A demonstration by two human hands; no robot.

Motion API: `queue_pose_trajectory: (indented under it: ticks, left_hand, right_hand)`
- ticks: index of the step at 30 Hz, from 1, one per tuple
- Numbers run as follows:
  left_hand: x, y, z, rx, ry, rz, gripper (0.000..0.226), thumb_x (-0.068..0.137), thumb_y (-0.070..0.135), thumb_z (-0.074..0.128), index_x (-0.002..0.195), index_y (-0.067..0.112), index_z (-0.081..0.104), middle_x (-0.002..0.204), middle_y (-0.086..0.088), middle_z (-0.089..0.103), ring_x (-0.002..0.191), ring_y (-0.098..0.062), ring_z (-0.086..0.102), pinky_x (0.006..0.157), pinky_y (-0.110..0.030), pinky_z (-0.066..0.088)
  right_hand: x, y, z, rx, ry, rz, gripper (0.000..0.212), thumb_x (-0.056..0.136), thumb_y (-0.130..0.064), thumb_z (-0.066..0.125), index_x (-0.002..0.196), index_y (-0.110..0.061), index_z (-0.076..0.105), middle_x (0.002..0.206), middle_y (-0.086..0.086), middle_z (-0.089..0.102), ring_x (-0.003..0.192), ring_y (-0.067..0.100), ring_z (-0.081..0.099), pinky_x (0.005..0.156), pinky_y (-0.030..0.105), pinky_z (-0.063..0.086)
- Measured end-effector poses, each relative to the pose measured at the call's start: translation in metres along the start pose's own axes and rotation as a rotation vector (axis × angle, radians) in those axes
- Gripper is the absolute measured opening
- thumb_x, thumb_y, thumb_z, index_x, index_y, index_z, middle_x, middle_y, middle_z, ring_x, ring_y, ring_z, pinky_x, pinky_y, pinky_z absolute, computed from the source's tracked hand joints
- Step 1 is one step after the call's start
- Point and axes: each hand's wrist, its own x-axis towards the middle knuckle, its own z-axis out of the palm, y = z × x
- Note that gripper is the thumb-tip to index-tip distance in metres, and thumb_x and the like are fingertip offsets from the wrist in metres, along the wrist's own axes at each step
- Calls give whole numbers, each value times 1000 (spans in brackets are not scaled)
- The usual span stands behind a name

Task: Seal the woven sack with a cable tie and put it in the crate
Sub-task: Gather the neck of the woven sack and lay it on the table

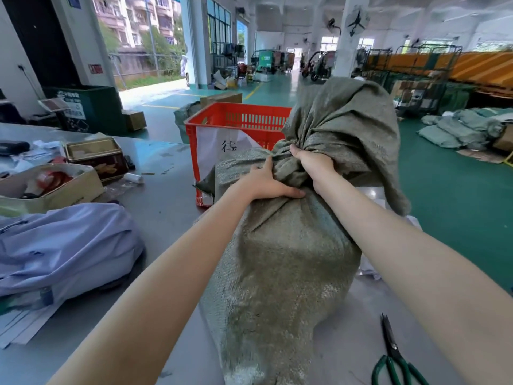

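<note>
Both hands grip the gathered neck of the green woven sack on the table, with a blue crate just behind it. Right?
Not quite: the crate is red, not blue. The head view shows the left hand and right hand gripping the gathered neck of the green woven sack on the table, crate just behind.

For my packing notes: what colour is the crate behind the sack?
The crate is red-orange, seen in the head view.

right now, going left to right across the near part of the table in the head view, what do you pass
Blue bag → woven sack → scissors
</note>
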Motion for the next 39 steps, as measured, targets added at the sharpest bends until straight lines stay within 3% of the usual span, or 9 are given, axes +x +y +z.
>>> queue_pose_trajectory:
  ticks: [5,11,17,22,26,35,37,38,39]
  left_hand:
    - [-2,9,2,46,258,108,32,91,27,47,120,16,58,122,-17,63,109,-33,58,79,-32,43]
    - [-10,29,-43,137,259,134,14,92,12,44,92,6,56,73,-3,51,86,-24,49,57,-28,36]
    - [-19,55,-62,355,236,175,41,91,5,41,127,14,59,131,-14,58,115,-32,54,95,-37,45]
    - [-23,55,-36,641,111,174,47,89,3,38,133,13,52,135,-17,54,120,-34,52,100,-39,43]
    - [-18,60,9,758,-28,154,57,91,16,40,145,30,30,153,-14,30,137,-36,35,111,-55,29]
    - [-14,109,81,1013,-131,8,132,66,51,75,145,18,-26,156,-21,-18,144,-40,-16,114,-56,-10]
    - [-7,105,105,947,-116,32,130,66,47,76,147,14,-22,158,-19,-10,146,-37,-11,115,-55,-9]
    - [-4,100,115,915,-102,61,128,67,45,75,147,11,-19,159,-19,-5,147,-36,-6,115,-55,-7]
    - [-2,95,128,880,-93,103,123,70,44,73,148,8,-15,159,-18,2,147,-33,0,117,-53,-3]
  right_hand:
    - [-3,-3,-6,131,-145,42,31,91,-35,55,109,-10,61,108,4,60,89,18,63,78,19,55]
    - [-16,-23,0,270,-254,135,35,98,-36,38,81,-11,56,77,10,55,69,21,56,56,25,49]
    - [-25,-17,-4,605,-363,102,43,102,-29,27,84,-6,58,57,9,70,72,22,61,111,35,32]
    - [-47,19,-8,837,-365,172,47,102,-29,23,138,-4,41,138,18,51,130,31,45,107,36,32]
    - [-44,62,-22,963,-293,247,46,101,-34,27,97,-5,62,76,16,76,68,23,74,118,39,23]
    - [-56,104,-78,352,-216,283,47,100,-13,26,143,6,27,147,33,24,131,49,25,106,47,38]
    - [-59,116,-87,236,-177,303,45,98,-11,31,139,10,32,143,35,28,128,47,17,67,30,52]
    - [-57,119,-91,174,-151,293,44,98,-10,33,137,10,35,141,35,37,96,15,18,55,23,43]
    - [-52,127,-97,111,-107,284,43,99,-9,33,137,10,37,136,32,46,109,30,53,57,21,41]
